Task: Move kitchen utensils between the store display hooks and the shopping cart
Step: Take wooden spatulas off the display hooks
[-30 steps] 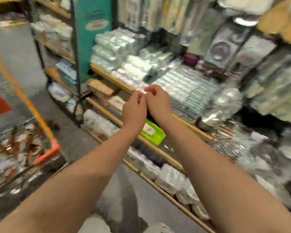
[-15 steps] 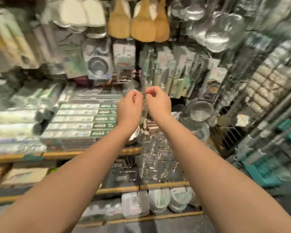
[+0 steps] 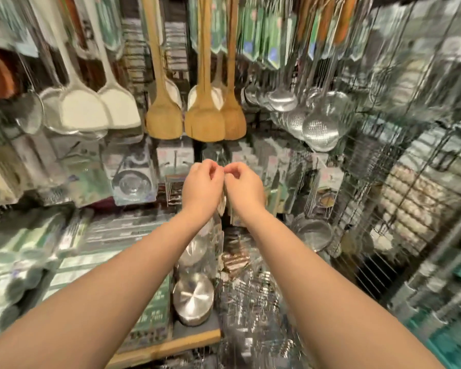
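Facing the display rack, a wire grid that fills the view ahead of and above both hands. Shopping cart not in view.

Hanging above the hands: wooden spatulas straight overhead, white spatulas up and to the left, metal skimmers up and to the right. Carded packets hang in rows level with the hands on both sides, too blurred to read. Below the forearms, a wood-edged shelf with a round steel lid on it.

Task item: a clear-wrapped utensil dangling under the wrists. Its top is gathered up between the two hands. A round metal part shows through the wrap.

Left hand and right hand raised side by side, knuckles nearly touching. Each is curled and pinches the top of the wrap. Fingertips meet at the hang point.

The hook itself is hidden behind the hands. I cannot tell whether the packet's hole is on a peg.

Progress, as judged: one item mid-transfer at the rack, not yet released. It hangs free of the shelf. How many are left is unknown.
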{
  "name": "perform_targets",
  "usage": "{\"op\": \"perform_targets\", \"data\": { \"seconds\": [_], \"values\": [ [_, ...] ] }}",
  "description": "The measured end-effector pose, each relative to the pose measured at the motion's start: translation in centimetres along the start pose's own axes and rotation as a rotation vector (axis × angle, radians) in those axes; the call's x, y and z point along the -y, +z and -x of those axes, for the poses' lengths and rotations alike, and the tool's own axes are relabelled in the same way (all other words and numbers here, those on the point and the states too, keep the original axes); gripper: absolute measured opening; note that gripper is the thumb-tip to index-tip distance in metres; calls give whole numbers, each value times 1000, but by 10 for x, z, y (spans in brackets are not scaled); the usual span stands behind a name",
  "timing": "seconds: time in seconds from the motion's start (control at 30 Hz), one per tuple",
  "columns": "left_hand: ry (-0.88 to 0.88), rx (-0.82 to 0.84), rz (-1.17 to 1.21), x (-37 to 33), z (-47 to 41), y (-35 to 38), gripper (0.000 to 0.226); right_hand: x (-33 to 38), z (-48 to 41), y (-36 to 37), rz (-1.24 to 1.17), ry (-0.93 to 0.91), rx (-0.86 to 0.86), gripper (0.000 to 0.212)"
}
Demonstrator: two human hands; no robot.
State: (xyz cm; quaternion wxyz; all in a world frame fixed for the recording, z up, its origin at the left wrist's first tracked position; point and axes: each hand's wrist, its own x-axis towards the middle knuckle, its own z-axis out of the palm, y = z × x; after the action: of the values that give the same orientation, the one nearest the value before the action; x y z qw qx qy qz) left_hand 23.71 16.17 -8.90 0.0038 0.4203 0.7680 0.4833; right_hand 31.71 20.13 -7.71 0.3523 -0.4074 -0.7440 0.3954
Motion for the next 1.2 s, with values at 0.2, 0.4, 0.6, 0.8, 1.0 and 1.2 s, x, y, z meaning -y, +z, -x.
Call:
{"op": "perform_targets", "data": {
  "seconds": [0.2, 0.4, 0.6, 0.8, 1.0, 1.2],
  "values": [
    [23, 12, -55, -18, -52, -14, 20, 33, -50, -7, -49, -64, 8, 25],
    [23, -36, -121, -33, -95, -14, 31, 48, -93, -16, -29, -118, 19, 24],
    [-31, -78, -124, -40, -156, -3, 47, 41, -165, -30, 58, -65, 22, 24],
    [-66, -102, -167, -33, -215, 4, 63, 43, -234, -40, 122, -80, 71, 45],
    [-119, -111, -39, -31, -255, 9, 62, 54, -270, -13, -15, -48, 105, 58],
    [-163, -66, 108, -32, -272, 15, 68, 59, -286, -2, -192, 16, 101, 57]
  ]
}}
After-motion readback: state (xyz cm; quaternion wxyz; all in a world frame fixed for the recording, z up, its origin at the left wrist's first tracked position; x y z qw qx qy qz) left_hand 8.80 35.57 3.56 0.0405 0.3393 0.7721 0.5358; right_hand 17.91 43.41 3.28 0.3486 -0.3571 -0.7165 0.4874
